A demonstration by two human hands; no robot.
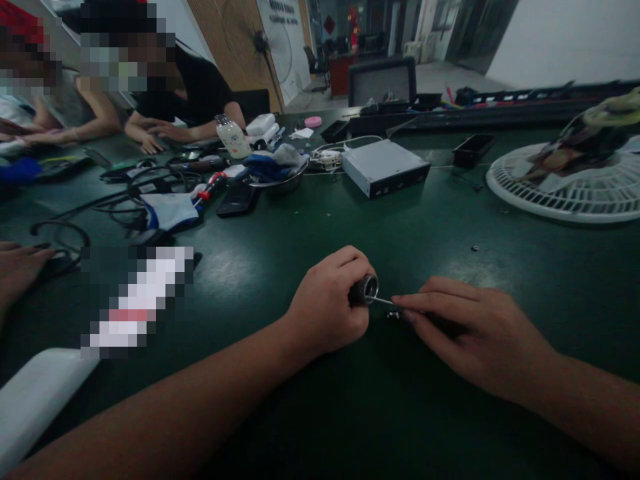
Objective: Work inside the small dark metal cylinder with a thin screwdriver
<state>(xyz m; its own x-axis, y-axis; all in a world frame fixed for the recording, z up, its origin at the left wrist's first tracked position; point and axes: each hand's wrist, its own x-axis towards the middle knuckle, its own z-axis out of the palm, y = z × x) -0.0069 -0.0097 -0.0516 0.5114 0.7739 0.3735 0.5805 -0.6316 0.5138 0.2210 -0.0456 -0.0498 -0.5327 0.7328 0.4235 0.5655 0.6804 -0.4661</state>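
My left hand (330, 300) is closed around a dark cylinder (358, 292), whose open, metal-rimmed end faces right. Between the thumb and fingers of my right hand (470, 327) is a thin metal rod-shaped tool (384, 302). Its tip reaches the cylinder's rim; whether it goes inside I cannot tell. The tool's rear part is hidden by my palm, so its exact kind does not show. Just below the rod, a small dark-and-shiny piece (393, 315) lies on the green table (320, 230).
Beyond my hands stand an optical disc drive (385, 167) and a metal bowl (280, 183) with a blue-white cloth. A white fan grille (560, 193) lies right. Cables, a red-handled screwdriver (213, 185) and a phone (237, 200) lie left, near co-workers. A small ring-like part (475, 248) lies ahead.
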